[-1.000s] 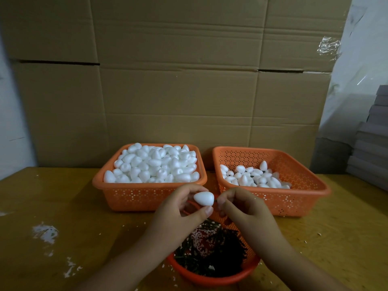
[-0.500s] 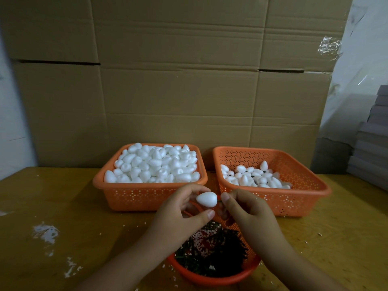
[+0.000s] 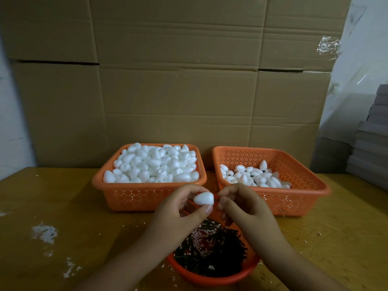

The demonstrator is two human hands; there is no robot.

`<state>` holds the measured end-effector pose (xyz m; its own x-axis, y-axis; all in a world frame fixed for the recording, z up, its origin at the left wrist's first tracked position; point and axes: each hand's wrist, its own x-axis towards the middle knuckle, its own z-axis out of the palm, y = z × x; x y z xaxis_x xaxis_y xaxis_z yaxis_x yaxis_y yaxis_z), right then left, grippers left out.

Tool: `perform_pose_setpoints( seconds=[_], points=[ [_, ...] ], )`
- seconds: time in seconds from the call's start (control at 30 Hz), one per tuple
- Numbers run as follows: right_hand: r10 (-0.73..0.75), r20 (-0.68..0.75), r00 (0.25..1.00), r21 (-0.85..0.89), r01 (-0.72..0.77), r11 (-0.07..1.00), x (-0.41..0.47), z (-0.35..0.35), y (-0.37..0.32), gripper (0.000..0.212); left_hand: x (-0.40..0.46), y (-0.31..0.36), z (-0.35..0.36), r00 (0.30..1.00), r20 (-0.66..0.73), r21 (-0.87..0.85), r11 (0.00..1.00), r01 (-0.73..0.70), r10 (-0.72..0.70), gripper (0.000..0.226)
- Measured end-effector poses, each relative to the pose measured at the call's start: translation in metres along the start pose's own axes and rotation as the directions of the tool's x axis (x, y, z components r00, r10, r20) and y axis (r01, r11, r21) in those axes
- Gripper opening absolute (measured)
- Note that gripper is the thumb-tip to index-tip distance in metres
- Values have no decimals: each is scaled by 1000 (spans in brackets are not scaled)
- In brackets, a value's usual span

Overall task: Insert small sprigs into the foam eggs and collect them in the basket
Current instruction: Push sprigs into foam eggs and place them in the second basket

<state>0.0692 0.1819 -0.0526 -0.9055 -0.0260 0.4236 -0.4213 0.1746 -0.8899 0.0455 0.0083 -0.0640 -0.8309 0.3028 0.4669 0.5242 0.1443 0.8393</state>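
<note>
text: none readable | cardboard boxes at 12 o'clock: plain, unprinted | orange baskets at centre: unlabelled | no numbers, brands or signs legible

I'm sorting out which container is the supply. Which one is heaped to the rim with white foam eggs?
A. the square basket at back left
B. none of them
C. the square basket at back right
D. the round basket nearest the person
A: the back-left square basket is piled to its rim with foam eggs, while the back-right basket holds only a thin layer and the round basket holds dark sprigs.
</note>
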Motion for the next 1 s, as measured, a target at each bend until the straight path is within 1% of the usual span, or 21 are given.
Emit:
perform_pose_setpoints(
  seconds=[0.2,0.43,0.6,0.77,0.9,1.0],
  points=[
    [-16,-4,1000,-71,16,997,-1,-1,1,9,0,0,0,999,3,-3,999,33,-33,23],
    [-21,-26,999,-122,18,992,-1,0,0,17,-2,0,-2,998,7,22,997,70,-70,36],
    [-20,-34,999,-128,15,992,-1,1,-2,25,-1,0,-2,998,7,8,998,65,-65,34],
    [-23,-44,999,-123,17,992,-3,1,-3,39,-2,0,-2,998,8,10,998,62,-62,34],
    [-37,-29,999,-125,33,992,-1,1,-2,44,-2,1,-1,999,8,1,999,51,-51,30],
    [-39,-11,999,-121,37,992,-1,2,-2,44,-2,2,-1,999,6,-4,999,44,-44,31]
  ],
)
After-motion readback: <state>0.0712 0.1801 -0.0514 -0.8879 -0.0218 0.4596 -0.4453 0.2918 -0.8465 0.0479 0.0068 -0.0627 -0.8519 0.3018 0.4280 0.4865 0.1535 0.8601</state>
